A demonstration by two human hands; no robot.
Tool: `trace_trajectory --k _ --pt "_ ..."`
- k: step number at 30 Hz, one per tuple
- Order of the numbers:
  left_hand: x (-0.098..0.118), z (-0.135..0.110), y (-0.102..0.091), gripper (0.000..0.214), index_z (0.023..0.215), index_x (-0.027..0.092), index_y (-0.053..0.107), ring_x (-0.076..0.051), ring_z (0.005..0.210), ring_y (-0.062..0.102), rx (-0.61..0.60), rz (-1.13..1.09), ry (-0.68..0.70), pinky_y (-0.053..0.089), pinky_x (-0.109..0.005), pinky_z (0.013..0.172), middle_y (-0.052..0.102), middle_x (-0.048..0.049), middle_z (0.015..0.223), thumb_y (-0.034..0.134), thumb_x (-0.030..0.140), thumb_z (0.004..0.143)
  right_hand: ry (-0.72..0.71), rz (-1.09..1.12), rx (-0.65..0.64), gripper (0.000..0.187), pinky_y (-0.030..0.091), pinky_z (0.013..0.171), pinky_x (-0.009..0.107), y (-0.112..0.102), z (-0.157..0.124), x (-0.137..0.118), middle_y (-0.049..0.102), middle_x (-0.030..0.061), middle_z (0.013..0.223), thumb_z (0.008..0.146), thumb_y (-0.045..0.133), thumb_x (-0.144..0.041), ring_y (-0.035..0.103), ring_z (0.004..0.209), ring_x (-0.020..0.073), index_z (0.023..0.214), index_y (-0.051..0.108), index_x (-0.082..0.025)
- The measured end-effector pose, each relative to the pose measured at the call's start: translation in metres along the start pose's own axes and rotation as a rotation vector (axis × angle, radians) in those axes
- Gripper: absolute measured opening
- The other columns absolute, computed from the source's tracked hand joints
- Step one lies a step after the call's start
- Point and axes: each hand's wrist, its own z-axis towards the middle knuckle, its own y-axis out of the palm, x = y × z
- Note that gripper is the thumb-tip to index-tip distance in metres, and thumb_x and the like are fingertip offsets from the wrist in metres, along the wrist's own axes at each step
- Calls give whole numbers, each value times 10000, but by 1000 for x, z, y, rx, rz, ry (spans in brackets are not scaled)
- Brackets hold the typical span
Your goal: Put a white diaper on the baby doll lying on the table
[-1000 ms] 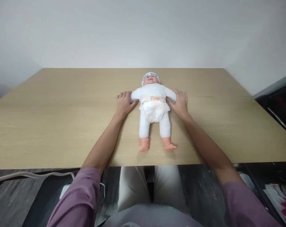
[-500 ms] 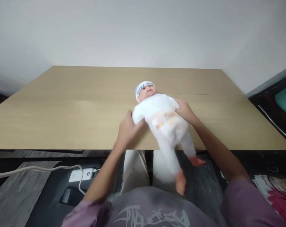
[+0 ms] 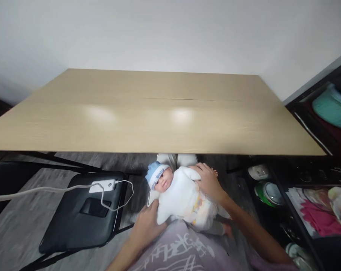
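Observation:
A baby doll (image 3: 179,195) lies face up over my lap, below the table's front edge, its head to the left and its feet to the lower right. It wears a blue cap with a white band, a white top and a printed diaper. My left hand (image 3: 148,220) grips the doll's arm and side at the lower left, thumb in front. My right hand (image 3: 206,182) is wrapped over its other arm, where the doll's small fingers show past mine. The undersides of both grips are hidden by the doll.
The wooden table (image 3: 131,128) spans the view ahead, against a wall. At left, a black chair (image 3: 63,222) carries a white power bank (image 3: 102,186) with a cable and a dark phone (image 3: 95,207). Shelves at right hold a green-rimmed container (image 3: 269,194), pink cloth (image 3: 323,218) and a teal bin (image 3: 332,107).
Both hands have drawn the doll back from over the table edge down to my lap. The doll has turned so its head points left. The view has tilted downward.

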Motion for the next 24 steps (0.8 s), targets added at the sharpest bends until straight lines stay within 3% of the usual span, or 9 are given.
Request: trace_trajectory --k 4,7,9,13,18,22,24 --pt "-6 -2 9 469 1397 148 551 -383 1217 729 -47 112 3 507 -460 1075 773 -172 1246 595 328 967 -2 119 -14 416 493 1144 529 24 -3 12 731 110 1354 995 629 -147 637 1267 322 1392 711 -243" --pt "-10 -16 18 556 1488 124 527 -393 1342 679 -15 153 0 483 -491 1145 707 -220 1410 594 308 967 -6 261 30 284 476 1201 514 22 -23 13 722 99 1358 1070 636 -303 640 1312 300 1337 723 -261" --pt "-14 -25 23 606 1537 120 502 -390 1403 646 0 144 4 462 -504 1185 657 -231 1502 592 299 965 23 339 -8 253 503 1171 473 16 -42 10 738 83 1315 1083 648 -381 670 1272 284 1294 736 -273" --pt "-24 -37 32 654 1609 117 426 -380 1335 700 -45 90 -46 469 -500 1182 723 -214 1417 561 305 997 56 399 -96 251 549 1083 418 10 -71 3 755 69 1270 1063 690 -426 701 1202 264 1254 751 -276" --pt "-37 -49 34 673 1621 154 434 -360 1318 703 -18 49 1 491 -496 1167 743 -189 1374 541 202 958 68 433 -24 254 563 1053 409 18 -71 3 760 63 1222 1112 591 -392 720 1149 244 1194 803 -278" --pt "-40 -60 23 935 1705 172 363 -382 1525 551 77 1 124 468 -553 1254 548 -202 1665 601 115 803 38 404 8 257 577 996 411 18 -63 8 762 66 1167 1106 579 -359 725 1080 247 1173 812 -272" --pt "-34 -58 13 1016 1763 217 268 -380 1649 404 180 -21 263 408 -576 1329 389 -176 1792 623 112 818 37 389 4 248 581 978 418 14 -63 10 760 65 1137 1088 616 -375 716 1051 254 1228 798 -281"
